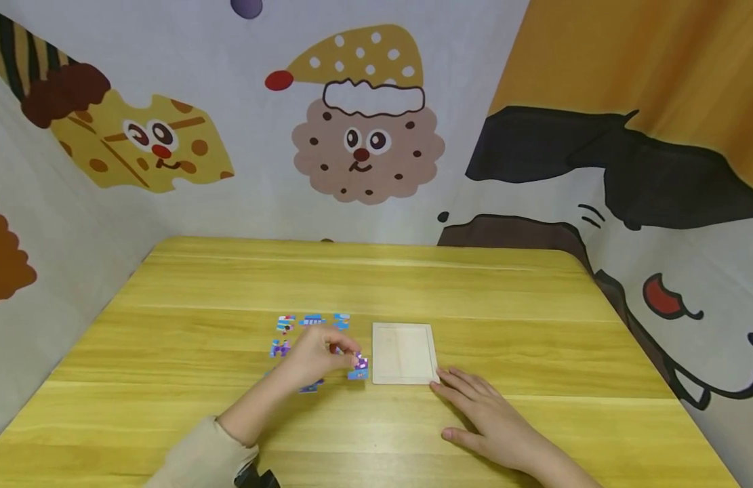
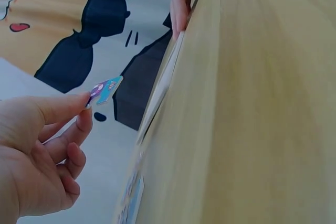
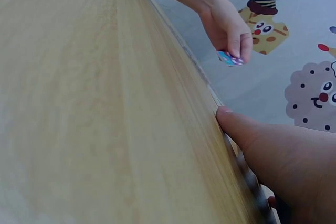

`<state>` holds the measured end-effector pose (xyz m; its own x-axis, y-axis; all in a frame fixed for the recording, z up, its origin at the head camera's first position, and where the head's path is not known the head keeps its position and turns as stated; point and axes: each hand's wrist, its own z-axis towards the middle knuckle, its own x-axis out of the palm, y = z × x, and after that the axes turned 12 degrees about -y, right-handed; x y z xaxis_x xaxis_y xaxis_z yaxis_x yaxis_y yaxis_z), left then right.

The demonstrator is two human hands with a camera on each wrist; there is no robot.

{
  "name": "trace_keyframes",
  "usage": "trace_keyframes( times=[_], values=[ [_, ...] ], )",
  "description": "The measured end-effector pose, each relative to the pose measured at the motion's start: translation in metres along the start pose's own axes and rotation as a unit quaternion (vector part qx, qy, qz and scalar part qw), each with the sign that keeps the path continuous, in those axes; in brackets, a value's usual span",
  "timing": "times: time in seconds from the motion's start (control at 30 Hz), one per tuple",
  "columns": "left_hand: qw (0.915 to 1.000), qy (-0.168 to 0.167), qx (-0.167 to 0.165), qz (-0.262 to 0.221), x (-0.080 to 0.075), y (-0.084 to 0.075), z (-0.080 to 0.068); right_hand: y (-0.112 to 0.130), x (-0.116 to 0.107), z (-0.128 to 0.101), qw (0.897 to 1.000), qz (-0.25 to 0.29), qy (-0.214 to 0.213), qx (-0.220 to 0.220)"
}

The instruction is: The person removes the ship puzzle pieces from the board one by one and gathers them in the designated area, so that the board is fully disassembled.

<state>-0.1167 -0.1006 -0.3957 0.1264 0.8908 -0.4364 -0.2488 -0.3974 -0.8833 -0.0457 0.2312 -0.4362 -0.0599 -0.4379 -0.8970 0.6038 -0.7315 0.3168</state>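
Between thumb and index finger, my left hand pinches a purple and blue puzzle piece, held above the table just left of a pale square wooden tray. In the left wrist view the puzzle piece is plainly off the table. My right hand lies with its fingers spread, the fingertips at the tray's lower right corner. Behind and beneath the left hand lie several loose puzzle pieces, some of them hidden by that hand and wrist. No pieces show inside the tray.
A yellow wood-grain table carries everything. Behind it hangs a pale cloth printed with cartoon figures. A dark device sits at the left wrist, below a beige sleeve.
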Motion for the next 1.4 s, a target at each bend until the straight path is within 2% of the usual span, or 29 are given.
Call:
trace_keyframes(
  times=[0.2,0.43,0.67,0.8,1.07,1.4],
  values=[
    [0.9998,-0.008,0.002,0.018,-0.01,0.009,-0.005,0.0,0.0,0.0,1.0,0.001,0.001,0.002],
    [0.9998,-0.006,-0.002,0.017,-0.016,0.016,-0.008,-0.001,0.001,0.0,1.0,0.003,0.002,0.001],
    [0.9999,0.014,-0.001,0.003,-0.015,0.027,-0.01,-0.001,0.001,0.0,1.0,0.007,0.001,0.005],
    [0.9997,0.015,0.002,0.019,-0.012,0.034,-0.01,-0.002,0.002,0.0,1.0,0.007,0.004,0.004],
    [0.998,0.006,0.039,0.049,-0.008,0.04,-0.009,-0.002,0.002,-0.001,1.0,0.007,0.003,0.009],
    [0.9865,0.015,0.098,0.13,-0.005,0.038,-0.01,-0.002,0.003,-0.001,1.0,0.008,-0.002,0.001]
  ],
)
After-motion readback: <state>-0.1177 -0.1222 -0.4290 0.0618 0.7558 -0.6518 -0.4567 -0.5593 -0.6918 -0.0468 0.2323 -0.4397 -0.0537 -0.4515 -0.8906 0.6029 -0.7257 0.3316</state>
